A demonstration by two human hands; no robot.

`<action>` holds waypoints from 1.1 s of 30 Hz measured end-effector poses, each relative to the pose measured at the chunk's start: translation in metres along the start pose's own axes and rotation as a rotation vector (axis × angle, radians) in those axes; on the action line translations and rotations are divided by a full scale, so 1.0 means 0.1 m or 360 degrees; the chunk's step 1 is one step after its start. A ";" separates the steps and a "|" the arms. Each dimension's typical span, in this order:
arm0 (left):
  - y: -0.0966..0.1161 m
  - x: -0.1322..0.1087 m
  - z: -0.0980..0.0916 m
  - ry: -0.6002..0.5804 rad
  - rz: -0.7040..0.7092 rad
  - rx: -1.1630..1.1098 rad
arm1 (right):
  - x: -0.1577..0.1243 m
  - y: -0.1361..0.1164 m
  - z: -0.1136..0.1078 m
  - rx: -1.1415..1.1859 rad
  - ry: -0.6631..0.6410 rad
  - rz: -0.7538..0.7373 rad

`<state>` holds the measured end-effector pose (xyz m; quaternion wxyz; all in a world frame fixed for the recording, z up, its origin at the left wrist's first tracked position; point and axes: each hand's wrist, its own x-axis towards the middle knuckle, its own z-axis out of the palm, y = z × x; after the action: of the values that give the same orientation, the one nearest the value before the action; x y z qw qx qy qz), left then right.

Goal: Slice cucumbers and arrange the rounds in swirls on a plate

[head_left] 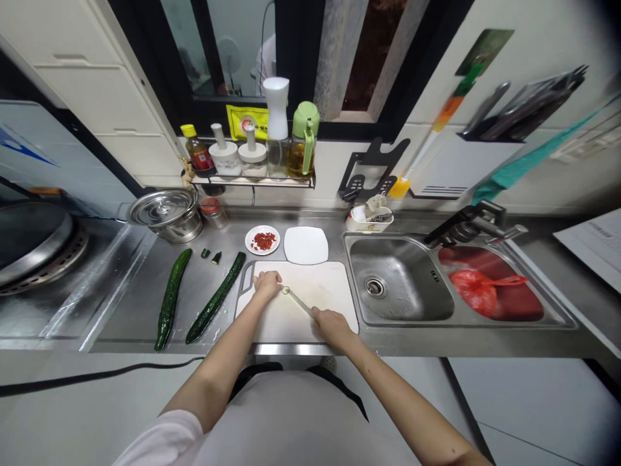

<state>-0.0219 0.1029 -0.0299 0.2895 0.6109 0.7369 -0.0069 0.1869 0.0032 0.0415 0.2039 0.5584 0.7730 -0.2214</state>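
My left hand (266, 285) rests curled on the top left part of a white cutting board (334, 285), its fingers closed over something small I cannot make out. My right hand (330, 323) is closed on the handle of a knife (297, 300), whose blade lies edge-on across the board with its tip by a small pale green slice (285, 290) next to my left fingers. Two long cucumbers (171, 296) (216, 298) lie on the steel counter left of the board, with two cut-off ends (211, 255) beyond them.
A small dish of chopped red chili (262, 240) and a bare white plate (305, 245) sit behind the board. A lidded steel pot (165, 213) and a wok (33, 243) stand at left. At right is a double sink (402, 285); its far basin holds a red bag (478, 290). Condiment bottles (303, 139) line a shelf.
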 end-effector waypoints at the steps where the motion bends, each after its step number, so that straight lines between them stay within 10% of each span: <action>1: 0.00 0.00 -0.01 -0.0005 0.0001 -0.0002 | 0.00 -0.01 0.00 0.0006 -0.0008 0.0003; 33: -0.02 0.04 0.02 -0.0007 -0.0031 -0.0014 | 0.09 -0.10 0.03 0.0002 -0.0003 -0.0003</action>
<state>-0.0233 0.1055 -0.0340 0.2936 0.6024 0.7422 -0.0077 0.1750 0.0062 0.0354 0.2040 0.5576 0.7733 -0.2226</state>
